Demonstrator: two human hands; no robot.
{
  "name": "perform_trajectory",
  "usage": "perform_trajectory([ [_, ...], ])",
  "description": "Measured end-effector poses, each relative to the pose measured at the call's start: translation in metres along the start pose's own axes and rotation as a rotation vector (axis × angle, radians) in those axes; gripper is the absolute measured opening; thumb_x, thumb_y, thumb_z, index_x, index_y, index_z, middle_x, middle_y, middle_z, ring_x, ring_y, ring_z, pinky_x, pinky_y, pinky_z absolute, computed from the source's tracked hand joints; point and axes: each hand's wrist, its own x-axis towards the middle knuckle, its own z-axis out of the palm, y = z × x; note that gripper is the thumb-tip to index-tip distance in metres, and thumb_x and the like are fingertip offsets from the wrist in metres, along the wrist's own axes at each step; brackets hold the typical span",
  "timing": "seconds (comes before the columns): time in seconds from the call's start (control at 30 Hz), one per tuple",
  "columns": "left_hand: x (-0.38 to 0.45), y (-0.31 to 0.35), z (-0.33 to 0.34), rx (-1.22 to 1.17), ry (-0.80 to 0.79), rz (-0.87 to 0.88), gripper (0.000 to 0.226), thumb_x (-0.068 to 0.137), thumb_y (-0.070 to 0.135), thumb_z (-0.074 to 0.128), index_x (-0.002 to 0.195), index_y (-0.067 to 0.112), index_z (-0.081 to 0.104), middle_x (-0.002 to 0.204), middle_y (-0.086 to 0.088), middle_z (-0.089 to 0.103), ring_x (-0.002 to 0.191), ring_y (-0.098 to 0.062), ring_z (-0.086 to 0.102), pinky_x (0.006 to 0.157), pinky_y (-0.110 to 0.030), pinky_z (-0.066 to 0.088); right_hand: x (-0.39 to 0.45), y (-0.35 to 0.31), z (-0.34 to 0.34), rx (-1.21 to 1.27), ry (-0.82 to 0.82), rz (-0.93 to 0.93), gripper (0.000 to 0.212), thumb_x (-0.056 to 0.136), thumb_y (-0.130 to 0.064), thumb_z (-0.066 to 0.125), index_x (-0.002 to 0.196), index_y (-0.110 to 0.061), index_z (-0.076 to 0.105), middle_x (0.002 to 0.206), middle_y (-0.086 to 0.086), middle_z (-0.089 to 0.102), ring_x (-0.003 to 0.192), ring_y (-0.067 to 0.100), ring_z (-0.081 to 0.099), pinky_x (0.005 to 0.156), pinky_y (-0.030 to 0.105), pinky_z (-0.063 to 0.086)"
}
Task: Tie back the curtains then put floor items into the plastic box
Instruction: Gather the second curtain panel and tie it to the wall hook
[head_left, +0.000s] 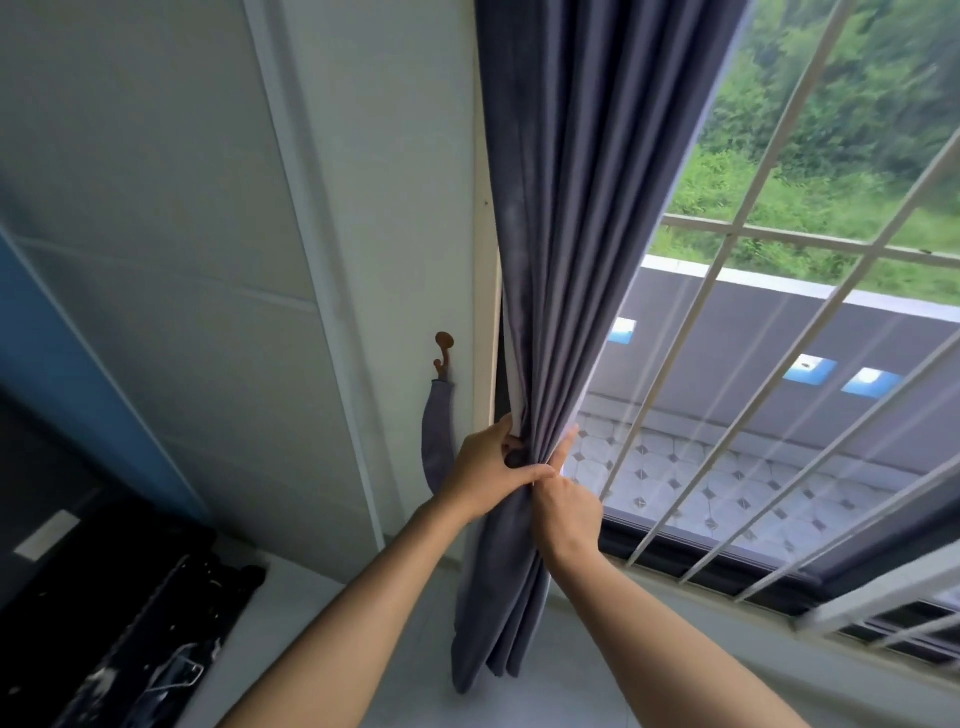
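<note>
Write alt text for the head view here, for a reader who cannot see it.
Both hands bunch a grey curtain beside a barred window: the left hand grips the gathered folds, and the right hand pinches them, index finger extended. A grey tieback hangs unused from a brown wall hook to the left.

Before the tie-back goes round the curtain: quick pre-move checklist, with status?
1. Curtain gathered into one bunch: ok.
2. Left hand gripping the bunch: ok.
3. Right hand on the bunch, index finger out along the folds: ok.
4. Tie-back hanging from the hook on the wall, beside the left hand: ok.
5. A hand free to take the tie-back: not ok, both on the curtain.
6. Tie-back's far end and fastening: cannot tell.
</note>
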Motion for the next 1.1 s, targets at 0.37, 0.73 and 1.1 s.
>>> perform_trajectory([
  [0.37,0.010,0.009,0.022,0.127,0.251,-0.022,0.023,0.083,0.028,0.071,0.086,0.006,0.067,0.077,-0.009,0.068,0.071,-0.024,0.063,0.056,-0.019,0.035,-0.006,0.017,-0.001,0.422,-0.098,-0.126,0.074,0.083,-0.026,0.049,0.146,-0.015,0.010,0.074,-0.001,0.055,0.053,0.017,0.047,0.046,0.029,0.035],
  [0.73,0.017,0.006,0.019,-0.006,0.143,-0.033,0.020,0.085,0.025,0.069,0.090,0.006,0.070,0.081,-0.006,0.073,0.075,-0.018,0.066,0.059,-0.013,0.043,0.032,0.058,-0.022,0.989,-0.183,-0.172,0.055,0.079,-0.030,0.072,0.127,-0.028,0.045,0.111,-0.006,0.064,0.100,0.015,0.062,0.081,0.028,0.054],
  [1.1,0.026,0.000,0.009,0.072,0.123,-0.025,0.029,0.087,0.028,0.067,0.085,-0.001,0.069,0.082,-0.016,0.071,0.078,-0.029,0.066,0.075,-0.039,0.052,0.041,0.017,-0.005,0.735,0.114,-0.296,0.027,0.092,-0.027,0.060,0.111,-0.011,0.052,0.103,0.005,0.054,0.083,0.023,0.056,0.062,0.038,0.049],
])
